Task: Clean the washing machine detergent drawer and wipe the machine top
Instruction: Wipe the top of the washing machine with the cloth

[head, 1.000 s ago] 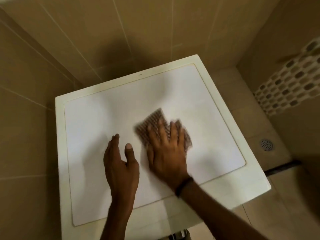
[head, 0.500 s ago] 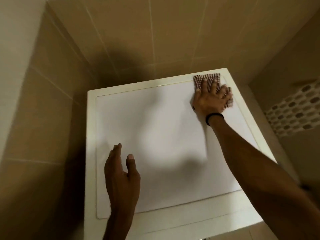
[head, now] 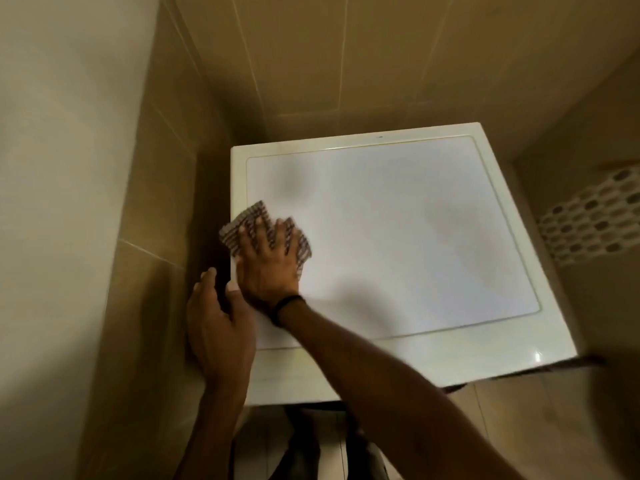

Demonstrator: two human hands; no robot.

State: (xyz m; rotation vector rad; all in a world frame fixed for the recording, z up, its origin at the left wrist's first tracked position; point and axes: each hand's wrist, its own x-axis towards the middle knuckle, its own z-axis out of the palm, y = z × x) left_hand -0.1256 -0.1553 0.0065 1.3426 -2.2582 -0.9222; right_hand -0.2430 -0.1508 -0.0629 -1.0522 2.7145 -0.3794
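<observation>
The white washing machine top [head: 398, 237] fills the middle of the view, seen from above. A checked brown-and-white cloth [head: 244, 225] lies flat at the top's left edge. My right hand [head: 270, 261] presses down on the cloth with fingers spread, a dark band on its wrist. My left hand [head: 216, 327] rests at the machine's front left corner, thumb on the top and fingers over the side edge, holding nothing. The detergent drawer is out of sight.
Beige tiled walls stand close behind and to the left of the machine, with a narrow dark gap [head: 216, 244] on the left. A mosaic tile strip [head: 595, 220] runs along the right wall. Floor tiles [head: 519, 427] show at the lower right.
My right hand has swept the cloth from the far right corner across to the left edge. The left hand has shifted to the front left corner. The camera view has swung right.
</observation>
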